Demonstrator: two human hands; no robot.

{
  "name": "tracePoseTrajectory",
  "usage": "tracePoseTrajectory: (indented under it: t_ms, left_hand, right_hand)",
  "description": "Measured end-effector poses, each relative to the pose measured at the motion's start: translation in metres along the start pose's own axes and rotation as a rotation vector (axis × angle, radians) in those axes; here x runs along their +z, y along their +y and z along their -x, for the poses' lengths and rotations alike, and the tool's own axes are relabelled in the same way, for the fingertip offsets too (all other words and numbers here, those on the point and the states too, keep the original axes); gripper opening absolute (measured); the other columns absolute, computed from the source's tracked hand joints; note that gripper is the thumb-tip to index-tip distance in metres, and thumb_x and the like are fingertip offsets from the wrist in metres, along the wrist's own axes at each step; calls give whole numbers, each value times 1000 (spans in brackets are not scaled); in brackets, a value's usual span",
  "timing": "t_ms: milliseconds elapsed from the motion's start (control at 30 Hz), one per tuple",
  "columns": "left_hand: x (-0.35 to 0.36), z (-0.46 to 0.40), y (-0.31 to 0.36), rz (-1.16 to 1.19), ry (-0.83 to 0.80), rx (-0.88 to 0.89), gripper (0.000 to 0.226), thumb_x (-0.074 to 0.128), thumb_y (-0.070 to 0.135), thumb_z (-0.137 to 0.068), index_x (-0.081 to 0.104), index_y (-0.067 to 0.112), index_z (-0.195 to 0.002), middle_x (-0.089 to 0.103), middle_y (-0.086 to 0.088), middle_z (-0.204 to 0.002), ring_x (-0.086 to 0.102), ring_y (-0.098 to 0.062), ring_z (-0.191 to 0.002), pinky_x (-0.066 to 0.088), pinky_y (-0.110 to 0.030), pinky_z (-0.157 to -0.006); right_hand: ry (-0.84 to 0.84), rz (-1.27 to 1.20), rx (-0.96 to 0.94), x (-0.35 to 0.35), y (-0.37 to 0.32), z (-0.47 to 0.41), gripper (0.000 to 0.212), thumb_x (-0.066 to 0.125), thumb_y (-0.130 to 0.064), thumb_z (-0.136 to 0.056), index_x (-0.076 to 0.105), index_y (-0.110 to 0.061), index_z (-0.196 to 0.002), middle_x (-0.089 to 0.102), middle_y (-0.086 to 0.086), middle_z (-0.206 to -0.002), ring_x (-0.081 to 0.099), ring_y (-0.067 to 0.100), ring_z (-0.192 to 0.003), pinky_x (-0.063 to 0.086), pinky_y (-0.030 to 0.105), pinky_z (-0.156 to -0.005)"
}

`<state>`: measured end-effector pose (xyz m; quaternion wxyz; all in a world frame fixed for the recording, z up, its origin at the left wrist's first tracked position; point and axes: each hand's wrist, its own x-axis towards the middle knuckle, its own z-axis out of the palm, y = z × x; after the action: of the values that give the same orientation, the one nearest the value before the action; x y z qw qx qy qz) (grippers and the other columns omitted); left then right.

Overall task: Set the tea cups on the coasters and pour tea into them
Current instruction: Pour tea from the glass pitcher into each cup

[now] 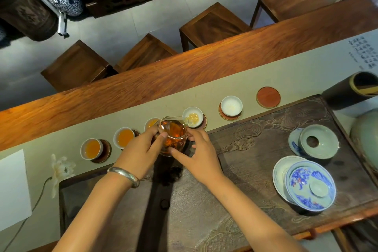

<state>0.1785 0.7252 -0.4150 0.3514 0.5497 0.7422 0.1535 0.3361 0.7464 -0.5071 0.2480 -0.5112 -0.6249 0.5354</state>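
Observation:
A row of small white cups stands on round brown coasters along the pale runner (143, 96). Amber tea fills the far-left cup (91, 148), the second cup (123, 137) and the third cup (151, 123). A glass pitcher of tea (173, 135) is tilted, its spout over the fourth cup (193, 117), which holds a little tea. The fifth cup (231, 106) has no tea in it. One coaster (268, 97) at the right end is bare. My left hand (143, 151) grips the pitcher's left side. My right hand (196, 155) touches its right side and base.
A carved dark tea tray (255, 149) lies in front of me. On it are a blue-and-white lidded bowl (309, 186) and a celadon lid on a saucer (319, 143). A dark cylinder (347, 92) lies at the right. Wooden stools (212, 24) stand beyond the table.

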Motion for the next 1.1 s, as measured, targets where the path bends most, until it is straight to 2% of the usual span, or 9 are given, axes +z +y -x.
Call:
tracePoseTrajectory:
  t_ms: [200, 333, 467, 733, 933, 1100]
  left_hand:
    - [1, 0, 2, -5, -7, -2, 24, 39, 39, -94, 55, 22, -88, 63, -1, -75, 61, -16, -69, 51, -40, -67]
    - [0, 0, 2, -11, -16, -1, 24, 38, 39, -94, 55, 23, -89, 63, -1, -75, 60, -17, -68, 51, -40, -67]
    - [0, 0, 2, -17, -15, 4, 24, 38, 39, -93, 54, 23, -87, 62, -3, -72, 60, -19, -67, 51, -42, -67]
    - [0, -2, 2, -23, -15, 7, 22, 39, 38, -94, 54, 24, -87, 59, 4, -70, 57, -11, -64, 46, -30, -61]
    - [-2, -1, 2, -24, -17, 10, 23, 39, 39, -94, 55, 23, -90, 62, 0, -73, 59, -16, -68, 50, -40, -67]
    - [-2, -1, 2, -35, -14, 13, 23, 39, 38, -94, 55, 22, -89, 61, 1, -72, 58, -15, -66, 50, -39, -66]
  right_hand:
    - [-3, 2, 6, 0, 1, 0, 76, 63, -67, -67, 46, -35, -133, 43, -18, -120, 47, -5, -113, 42, 12, -89]
    - [-5, -2, 1, -1, 0, 1, 74, 63, -67, -68, 45, -37, -133, 42, -21, -119, 46, -7, -112, 41, 9, -85]
    - [-1, 6, 3, 0, 0, 0, 75, 62, -67, -68, 46, -34, -133, 44, -17, -122, 46, -5, -112, 42, 11, -88]
    - [7, -1, 12, 1, -1, 0, 75, 63, -67, -67, 47, -33, -132, 45, -16, -120, 48, -4, -112, 42, 12, -89]
    - [7, 1, -1, 1, -2, 0, 73, 62, -65, -68, 47, -33, -132, 44, -17, -118, 47, -5, -111, 41, 12, -89]
    - [12, 9, -5, 1, -3, 0, 74, 61, -67, -67, 48, -33, -131, 45, -16, -119, 48, -3, -111, 43, 13, -88]
